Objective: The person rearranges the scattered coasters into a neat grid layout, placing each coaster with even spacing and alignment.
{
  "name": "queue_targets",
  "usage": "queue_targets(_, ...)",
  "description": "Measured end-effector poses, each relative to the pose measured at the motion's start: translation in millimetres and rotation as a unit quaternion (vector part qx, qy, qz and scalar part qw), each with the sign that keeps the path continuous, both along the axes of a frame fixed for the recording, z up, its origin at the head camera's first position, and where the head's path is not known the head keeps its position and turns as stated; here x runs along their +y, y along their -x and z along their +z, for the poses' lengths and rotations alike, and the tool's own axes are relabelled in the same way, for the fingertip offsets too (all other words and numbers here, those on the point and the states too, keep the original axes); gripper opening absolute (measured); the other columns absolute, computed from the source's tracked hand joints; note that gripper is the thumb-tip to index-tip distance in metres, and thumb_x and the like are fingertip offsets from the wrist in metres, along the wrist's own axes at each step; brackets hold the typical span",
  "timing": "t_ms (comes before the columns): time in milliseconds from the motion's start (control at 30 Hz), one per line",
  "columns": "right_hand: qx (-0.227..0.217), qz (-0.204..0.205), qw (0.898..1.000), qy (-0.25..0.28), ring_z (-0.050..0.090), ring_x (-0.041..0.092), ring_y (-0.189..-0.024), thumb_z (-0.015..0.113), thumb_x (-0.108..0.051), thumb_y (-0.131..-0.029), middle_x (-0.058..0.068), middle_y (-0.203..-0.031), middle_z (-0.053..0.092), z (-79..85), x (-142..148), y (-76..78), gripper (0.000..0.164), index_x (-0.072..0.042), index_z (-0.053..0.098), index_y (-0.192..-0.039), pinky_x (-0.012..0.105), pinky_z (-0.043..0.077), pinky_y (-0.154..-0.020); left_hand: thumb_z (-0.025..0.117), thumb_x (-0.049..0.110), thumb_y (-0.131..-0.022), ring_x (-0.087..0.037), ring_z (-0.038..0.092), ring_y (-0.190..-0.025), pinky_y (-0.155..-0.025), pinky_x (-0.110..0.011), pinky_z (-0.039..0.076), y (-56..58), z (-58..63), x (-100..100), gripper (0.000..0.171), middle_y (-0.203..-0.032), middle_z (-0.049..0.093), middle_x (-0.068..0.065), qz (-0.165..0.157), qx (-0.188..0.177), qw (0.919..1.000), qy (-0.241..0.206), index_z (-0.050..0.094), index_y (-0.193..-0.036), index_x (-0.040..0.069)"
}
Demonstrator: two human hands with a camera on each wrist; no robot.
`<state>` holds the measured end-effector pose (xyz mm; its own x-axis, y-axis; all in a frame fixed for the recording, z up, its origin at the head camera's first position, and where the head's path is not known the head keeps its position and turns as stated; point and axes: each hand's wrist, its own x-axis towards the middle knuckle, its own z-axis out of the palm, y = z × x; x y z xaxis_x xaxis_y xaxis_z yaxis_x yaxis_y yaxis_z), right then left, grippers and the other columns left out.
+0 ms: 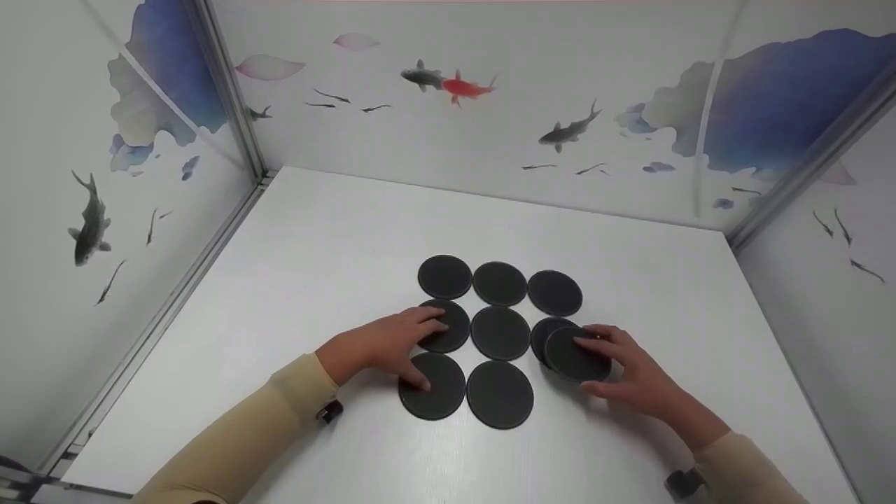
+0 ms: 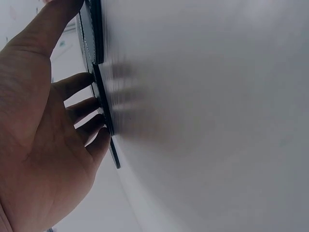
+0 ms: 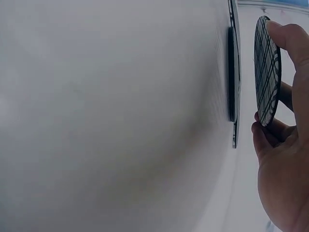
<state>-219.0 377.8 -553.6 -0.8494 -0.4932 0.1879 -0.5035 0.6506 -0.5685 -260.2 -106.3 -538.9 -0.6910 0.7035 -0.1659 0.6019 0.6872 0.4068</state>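
Round black coasters lie in a grid of touching rows on the white table. The left hand (image 1: 392, 341) rests on two of them: its fingers touch the left coaster of the middle row (image 1: 455, 334), and its thumb lies on the left coaster of the near row (image 1: 437, 402). The right hand (image 1: 638, 378) pinches another coaster (image 1: 570, 355) by its edges. In the right wrist view this held coaster (image 3: 266, 72) is raised off the table, its underside checked in pale and dark lines. From above, it partly covers the right coaster of the middle row (image 1: 542, 334).
Three coasters form the far row, with one (image 1: 499, 283) in its middle. Near the front lies another coaster (image 1: 500, 395), to the right of the thumbed one. White panels painted with fish (image 1: 465, 87) enclose the table (image 1: 336, 231) at the back and both sides.
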Motion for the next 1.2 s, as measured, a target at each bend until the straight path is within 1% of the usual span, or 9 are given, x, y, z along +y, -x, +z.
queue_targets(133,0.005,0.014,1.000,-0.013,0.050,0.035,-0.148,0.098,-0.029,-0.087,0.007,-0.162,0.052,0.8,-3.0,-6.0,0.072,-0.028,0.068,-0.153,0.016,0.035,-0.116,0.092,0.060,-0.085,-0.027,0.025,-0.167,-0.131,-0.043,0.032,0.4,-0.5,0.2,0.106,-0.181,0.026,-0.005,0.001,-0.003,1.0000,0.005,0.045,-0.169,0.016)
queue_targets(300,-0.006,0.022,0.999,-0.034,0.048,0.033,-0.150,0.098,-0.033,-0.087,0.003,-0.164,0.051,1.2,-4.9,-13.8,0.073,-0.031,0.067,-0.154,0.026,0.040,-0.118,0.092,0.060,-0.085,-0.026,0.025,-0.167,-0.131,-0.043,0.032,1.7,-2.0,0.4,0.106,-0.182,0.025,-0.004,0.004,-0.003,1.0000,0.007,0.045,-0.169,0.017)
queue_targets(367,-0.008,0.027,0.999,-0.036,0.048,0.033,-0.151,0.098,-0.033,-0.087,0.003,-0.164,0.050,0.3,-5.0,-16.7,0.073,-0.031,0.067,-0.154,0.027,0.040,-0.119,0.092,0.060,-0.085,-0.026,0.025,-0.167,-0.131,-0.043,0.032,1.8,-2.5,0.4,0.106,-0.181,0.025,-0.004,0.003,-0.004,1.0000,0.006,0.045,-0.169,0.017)
queue_targets(533,-0.001,0.048,0.999,-0.023,0.049,0.032,-0.149,0.099,-0.032,-0.086,0.005,-0.163,0.052,-3.5,-6.4,-24.1,0.074,-0.028,0.068,-0.153,0.017,0.035,-0.118,0.092,0.060,-0.085,-0.026,0.026,-0.167,-0.131,-0.043,0.033,1.2,-2.4,0.8,0.105,-0.181,0.026,-0.005,0.001,-0.001,1.0000,0.005,0.045,-0.169,0.017)
queue_targets(633,0.006,0.057,0.998,-0.018,0.049,0.032,-0.148,0.098,-0.032,-0.087,0.007,-0.162,0.052,-5.0,-7.9,-28.8,0.074,-0.027,0.068,-0.153,0.014,0.033,-0.118,0.092,0.059,-0.085,-0.026,0.026,-0.167,-0.131,-0.043,0.033,0.9,-1.4,1.1,0.105,-0.181,0.026,-0.005,0.001,-0.002,1.0000,0.006,0.045,-0.169,0.017)
queue_targets(867,-0.002,0.056,0.998,-0.026,0.048,0.033,-0.150,0.099,-0.035,-0.086,0.007,-0.164,0.050,-4.5,-8.4,-37.1,0.075,-0.028,0.067,-0.154,0.012,0.027,-0.119,0.094,0.057,-0.085,-0.027,0.025,-0.167,-0.131,-0.044,0.033,-0.9,-1.7,0.5,0.104,-0.181,0.027,-0.006,0.002,-0.007,1.0000,-0.007,0.046,-0.168,0.015)
queue_targets(967,-0.001,0.048,0.998,-0.039,0.048,0.034,-0.150,0.099,-0.036,-0.085,0.006,-0.165,0.050,-4.7,-8.2,-40.5,0.076,-0.029,0.067,-0.154,0.015,0.029,-0.120,0.094,0.058,-0.084,-0.026,0.025,-0.167,-0.131,-0.043,0.033,-1.5,-2.2,0.2,0.105,-0.181,0.027,-0.006,0.000,-0.005,1.0000,-0.007,0.046,-0.168,0.016)
queue_targets(1167,0.001,0.041,0.998,-0.058,0.049,0.036,-0.151,0.098,-0.038,-0.086,0.005,-0.166,0.050,-3.2,-10.3,-44.7,0.076,-0.032,0.066,-0.154,0.028,0.039,-0.121,0.094,0.057,-0.084,-0.028,0.025,-0.167,-0.130,-0.044,0.033,-0.4,-0.7,0.2,0.105,-0.180,0.028,-0.007,-0.003,-0.001,0.9999,-0.009,0.047,-0.167,0.014)
queue_targets(1200,0.000,0.041,0.997,-0.060,0.048,0.036,-0.151,0.098,-0.039,-0.086,0.005,-0.166,0.049,-2.8,-10.6,-45.2,0.075,-0.032,0.066,-0.154,0.028,0.039,-0.121,0.094,0.057,-0.084,-0.028,0.025,-0.167,-0.131,-0.044,0.033,0.0,-0.8,0.2,0.105,-0.181,0.027,-0.007,-0.004,0.001,0.9999,-0.009,0.047,-0.167,0.014)
